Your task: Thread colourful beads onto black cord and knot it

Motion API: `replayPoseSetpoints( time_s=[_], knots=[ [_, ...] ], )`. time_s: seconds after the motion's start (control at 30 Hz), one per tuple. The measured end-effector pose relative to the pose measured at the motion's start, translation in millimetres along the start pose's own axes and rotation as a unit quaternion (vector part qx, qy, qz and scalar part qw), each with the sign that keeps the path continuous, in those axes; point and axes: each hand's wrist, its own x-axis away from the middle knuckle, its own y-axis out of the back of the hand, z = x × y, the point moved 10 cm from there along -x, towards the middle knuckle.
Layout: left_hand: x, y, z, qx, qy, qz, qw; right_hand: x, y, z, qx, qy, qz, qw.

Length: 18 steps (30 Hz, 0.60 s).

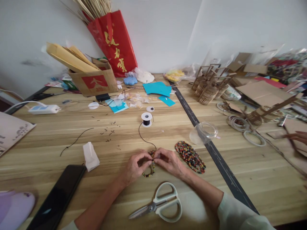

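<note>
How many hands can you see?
3: the left hand and right hand at the small beaded loop, and another person's hand at the right edge. Another may be hidden.

A small beaded loop (150,175) is held at the fingertips of the left hand (135,165) and right hand (169,161), low over the worktop (124,198). Black cord (142,136) is stretched loosely from a spool (146,117) to the fingers. Multicoloured bead strands (190,157) are heaped just beside the right hand; open-handled scissors (165,202) are laid nearer the worktop's front edge.
</note>
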Motion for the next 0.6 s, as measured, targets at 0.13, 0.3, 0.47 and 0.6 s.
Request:
replayPoseSetpoints(
  time_s=[0.13,0.3,0.47,0.6],
  knots=[
    [2.2,0.7,1.5,0.007,0.014,-0.01,1.0,0.2,2.0,7.5,0.021,0.035,-0.015,0.999],
    [2.8,3.5,-0.1,-0.001,0.02,-0.026,0.999,3.4,6.0,29.6,0.073,0.106,-0.032,0.991],
    [2.8,3.8,-1.2,-0.001,0.015,-0.031,0.999,9.1,0.3,40.2,0.107,0.15,-0.027,0.983],
    [3.4,1.9,-1.4,-0.011,0.006,-0.03,0.999,11.1,-4.4,39.8,0.127,0.168,-0.021,0.977]
  ],
)
